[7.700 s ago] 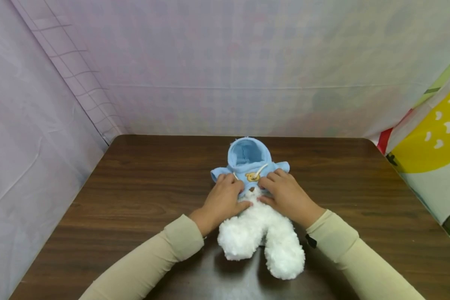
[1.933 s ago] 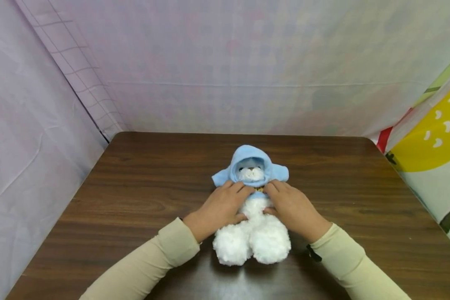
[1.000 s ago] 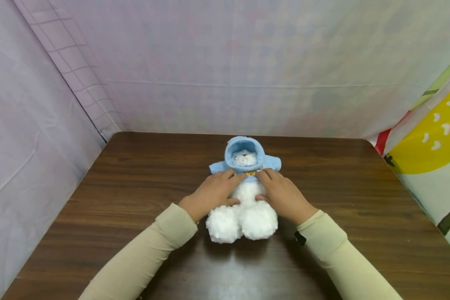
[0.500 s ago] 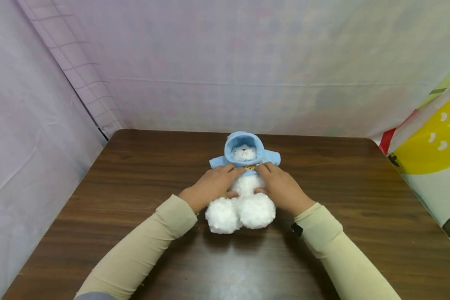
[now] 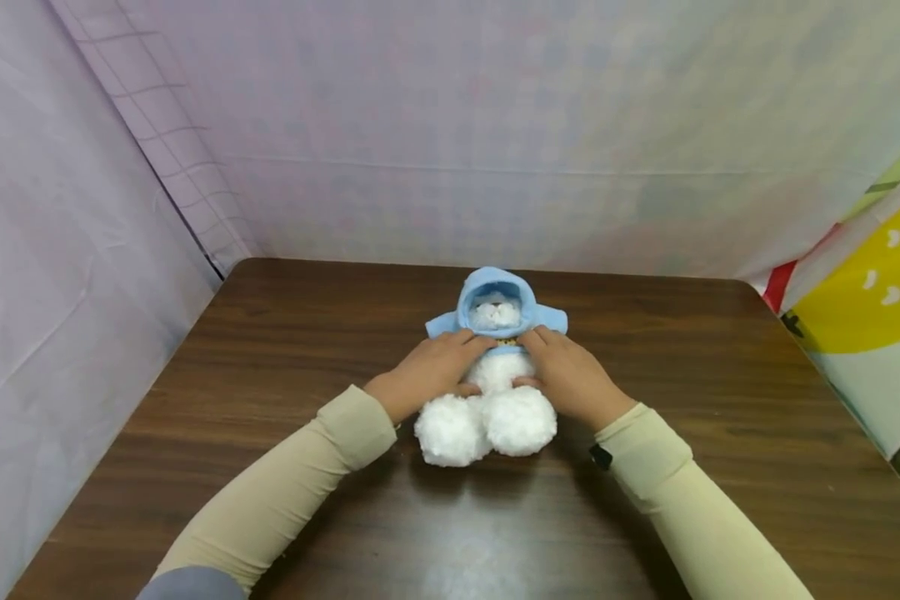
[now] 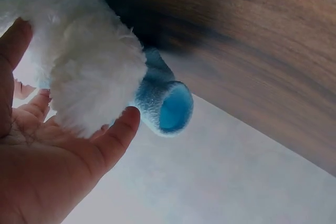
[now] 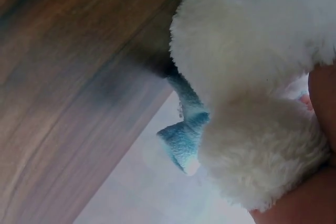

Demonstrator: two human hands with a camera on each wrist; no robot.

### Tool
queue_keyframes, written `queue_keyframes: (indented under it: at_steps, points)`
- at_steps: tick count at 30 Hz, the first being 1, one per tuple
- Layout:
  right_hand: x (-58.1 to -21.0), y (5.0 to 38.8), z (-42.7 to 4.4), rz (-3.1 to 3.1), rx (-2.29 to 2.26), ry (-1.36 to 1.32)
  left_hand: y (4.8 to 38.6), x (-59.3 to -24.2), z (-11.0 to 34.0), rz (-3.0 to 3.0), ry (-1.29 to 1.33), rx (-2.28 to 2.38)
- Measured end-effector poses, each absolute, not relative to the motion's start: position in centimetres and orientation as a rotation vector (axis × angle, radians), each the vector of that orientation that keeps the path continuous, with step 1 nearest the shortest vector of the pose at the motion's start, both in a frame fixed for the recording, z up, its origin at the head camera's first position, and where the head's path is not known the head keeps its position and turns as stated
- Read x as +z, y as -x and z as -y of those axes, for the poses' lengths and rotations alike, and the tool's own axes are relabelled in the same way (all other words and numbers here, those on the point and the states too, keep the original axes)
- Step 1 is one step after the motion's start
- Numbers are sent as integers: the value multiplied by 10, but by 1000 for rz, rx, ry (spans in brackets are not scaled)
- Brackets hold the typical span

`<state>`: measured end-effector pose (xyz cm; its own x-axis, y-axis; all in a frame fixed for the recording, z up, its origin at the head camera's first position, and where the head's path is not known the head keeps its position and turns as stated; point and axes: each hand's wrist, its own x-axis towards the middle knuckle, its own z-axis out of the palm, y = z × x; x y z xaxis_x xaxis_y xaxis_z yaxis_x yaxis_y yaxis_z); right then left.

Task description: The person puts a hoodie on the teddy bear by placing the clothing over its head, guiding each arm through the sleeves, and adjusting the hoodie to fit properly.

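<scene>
In the head view a white plush toy point(image 5: 498, 372) wears a light blue hoodie point(image 5: 528, 302), its muzzle showing inside the raised hood. The left hand point(image 5: 429, 372) grips the hoodie's lower part and the toy's body from the left, thumb on the white fur. From the other side the right hand point(image 5: 570, 375) holds it the same way. A small yellow print shows between the fingertips. The left wrist view shows white fur point(image 6: 89, 56) within curved fingers and a blue sleeve opening point(image 6: 176, 109) beyond. White fur point(image 7: 247, 40) hides most of the right fingers in the right wrist view.
The brown wooden table point(image 5: 285, 325) lies under the toy, which is near the far edge. A pale curtain point(image 5: 420, 133) hangs behind the table, another on the left. A cloth with a yellow shape point(image 5: 870, 283) hangs at the right.
Since the earliest frame, the toy's head has come inside the hood and its legs point toward the camera, bunched up. Toy and hands have since moved toward the table's far edge.
</scene>
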<state>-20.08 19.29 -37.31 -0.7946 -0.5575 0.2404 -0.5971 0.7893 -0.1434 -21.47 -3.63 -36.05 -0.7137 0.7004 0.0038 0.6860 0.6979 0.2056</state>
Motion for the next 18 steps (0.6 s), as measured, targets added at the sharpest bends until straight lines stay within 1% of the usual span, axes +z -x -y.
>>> queue_keyframes:
  at_steps: [8, 18]
  points:
    - [-375, 204, -192, 2766, 319, -925, 215, -359, 37, -2844, -1153, 288]
    - [-374, 198, -195, 2777, 315, -903, 206, -363, 32, -2859, -1139, 240]
